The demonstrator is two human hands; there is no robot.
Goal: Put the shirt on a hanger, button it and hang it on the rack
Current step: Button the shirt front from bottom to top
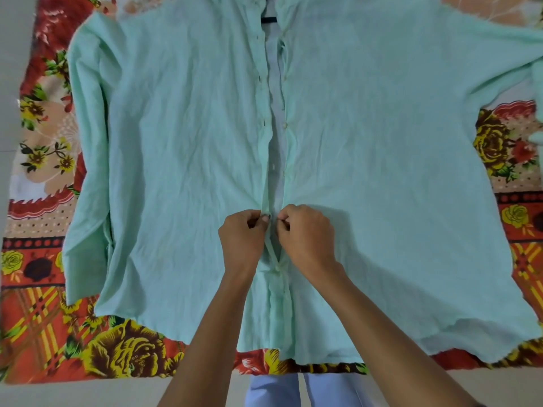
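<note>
A mint-green shirt (182, 160) lies flat and face up on a flowered blanket, collar away from me. A dark hanger (269, 19) shows inside the collar opening at the top. The front placket is open above my hands, with small buttons down its right edge. One button (276, 268) just below my hands is fastened. My left hand (242, 239) pinches the left placket edge, and my right hand (305, 233) pinches the right edge, fingertips almost touching at the middle of the shirt. The button between my fingers is hidden.
The red, orange and yellow flowered blanket (38, 318) covers the pale floor (8, 69). The shirt's sleeves spread to both sides. My pale blue trouser legs (273, 389) show at the bottom edge. No rack is in view.
</note>
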